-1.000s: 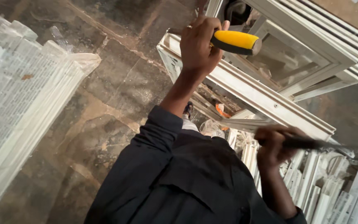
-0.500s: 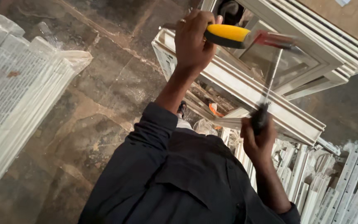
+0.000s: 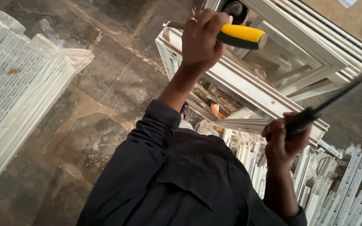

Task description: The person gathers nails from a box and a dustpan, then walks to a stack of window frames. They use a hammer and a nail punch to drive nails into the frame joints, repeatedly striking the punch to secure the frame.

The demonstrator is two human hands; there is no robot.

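1. I see the left hand point(image 3: 201, 39) up over the near corner of the white window frame point(image 3: 248, 90).
2. Its fingers are curled tight around a tool with a yellow handle point(image 3: 240, 36). The yellow end sticks out toward the middle of the frame. I cannot see the working end of the tool.
3. One finger of that hand has a ring point(image 3: 194, 19) on it.
4. The right hand point(image 3: 288, 140) is at the low edge of the window frame, near its far corner.
5. Its fingers are closed around the black grip of a long dark rod point(image 3: 311, 115). The rod slants up and away across that end of the frame. It is blurry, so I cannot tell what kind of tool it is.
6. The two hands are well apart, with the frame rail between them.
7. The window frame lies flat. More white frames are stacked just behind it.
8. A small orange thing point(image 3: 217, 111) peeks out from under the frame rail.
9. Below the frame, beside the right hand, lie many white plastic strips point(image 3: 340, 196).
10. A dark shirt point(image 3: 168, 180) fills the space below the frame, with both sleeves going up to the hands.
11. Far from the frame, across the stone floor point(image 3: 105, 96), lies a wrapped bundle of white strips point(image 3: 17, 96).
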